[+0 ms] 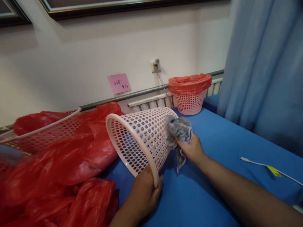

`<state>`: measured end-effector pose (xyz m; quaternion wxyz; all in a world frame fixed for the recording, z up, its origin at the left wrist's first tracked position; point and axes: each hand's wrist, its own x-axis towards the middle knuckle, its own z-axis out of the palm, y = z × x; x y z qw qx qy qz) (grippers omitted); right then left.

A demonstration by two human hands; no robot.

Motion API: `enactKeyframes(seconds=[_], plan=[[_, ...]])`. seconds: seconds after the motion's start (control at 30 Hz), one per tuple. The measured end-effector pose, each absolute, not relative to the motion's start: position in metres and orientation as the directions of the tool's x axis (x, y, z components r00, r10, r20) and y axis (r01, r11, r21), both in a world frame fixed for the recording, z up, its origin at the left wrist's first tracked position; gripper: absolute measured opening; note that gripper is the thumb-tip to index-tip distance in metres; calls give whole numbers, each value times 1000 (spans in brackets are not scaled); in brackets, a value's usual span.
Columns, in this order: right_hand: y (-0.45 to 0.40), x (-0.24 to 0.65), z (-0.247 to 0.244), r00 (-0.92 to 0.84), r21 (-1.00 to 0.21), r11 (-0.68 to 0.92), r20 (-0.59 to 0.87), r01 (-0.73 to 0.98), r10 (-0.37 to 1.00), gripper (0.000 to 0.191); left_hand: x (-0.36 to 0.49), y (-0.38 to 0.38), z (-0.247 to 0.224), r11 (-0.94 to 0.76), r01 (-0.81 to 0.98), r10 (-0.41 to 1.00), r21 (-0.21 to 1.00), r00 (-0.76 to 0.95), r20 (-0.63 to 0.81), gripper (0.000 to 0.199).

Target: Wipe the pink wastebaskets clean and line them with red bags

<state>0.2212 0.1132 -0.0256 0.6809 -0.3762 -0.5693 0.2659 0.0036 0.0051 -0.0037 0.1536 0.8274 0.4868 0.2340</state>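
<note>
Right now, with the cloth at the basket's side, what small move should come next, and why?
I'd probably slide the right hand and cloth along the basket toward its rim: the cloth sits near the narrow end, while the left hand grips the rim, apparently steadying it.

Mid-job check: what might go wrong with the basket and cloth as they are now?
The tilted basket is gripped at its rim by the left hand, so it could twist when the right hand presses near the base.

The gray cloth has a loose end hanging down, which might snag in the mesh holes.

The red-lined basket appears close beyond the tilted one's base, so a swing that way may bump it.
</note>
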Motion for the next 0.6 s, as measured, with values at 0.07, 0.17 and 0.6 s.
enactKeyframes(seconds=[0.07, 0.17, 0.6], plan=[[84, 213, -22, 10, -685, 729, 729, 3, 685, 54, 4, 7, -5, -462, 735, 886, 497, 407, 222, 48], [55, 207, -18, -118, -503, 855, 863, -128, 491, 69, 4, 10, -10, -468, 722, 881, 509, 426, 206, 48], [151, 235, -29, 357, -967, 256, 240, 1, 903, 42, 10, 11, -7, -518, 710, 853, 478, 472, 223, 82]])
